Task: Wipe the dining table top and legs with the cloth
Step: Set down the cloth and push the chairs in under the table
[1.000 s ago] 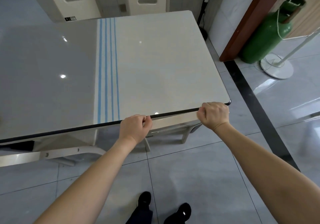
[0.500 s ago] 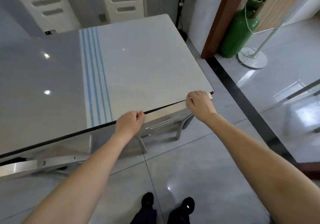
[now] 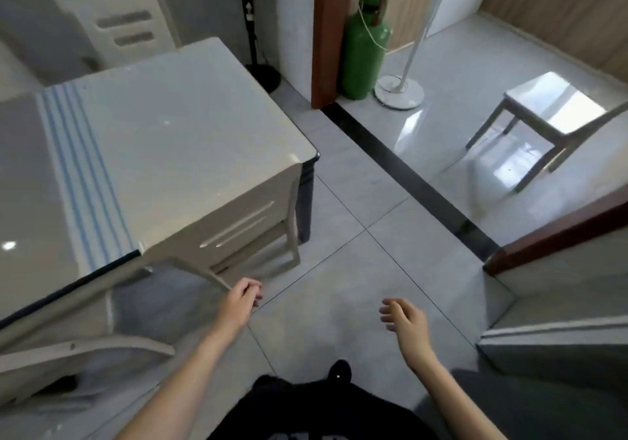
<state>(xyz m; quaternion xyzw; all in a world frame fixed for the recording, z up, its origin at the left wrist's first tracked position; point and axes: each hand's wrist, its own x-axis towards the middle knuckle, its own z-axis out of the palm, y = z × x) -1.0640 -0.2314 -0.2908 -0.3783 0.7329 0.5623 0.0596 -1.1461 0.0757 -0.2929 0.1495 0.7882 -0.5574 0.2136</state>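
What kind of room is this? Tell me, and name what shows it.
Probably a home dining area: a glass-topped dining table with a chair behind it, a tiled floor, and a green gas cylinder by the doorway.

Showing are one bench [image 3: 176, 127], three chairs [image 3: 115, 21] [image 3: 251, 235] [image 3: 550, 113], one green gas cylinder [image 3: 363, 49] and two hands [image 3: 239, 303] [image 3: 406, 320].

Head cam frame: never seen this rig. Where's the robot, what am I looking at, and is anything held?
There is no robot. One camera sits on a person's head and looks down at their bare hands. The left hand is curled beside a pale chair tucked under the dining table; whether it grips anything is unclear. The right hand hangs open and empty. A white cloth with blue stripes lies spread on the table top. A green gas cylinder stands behind.
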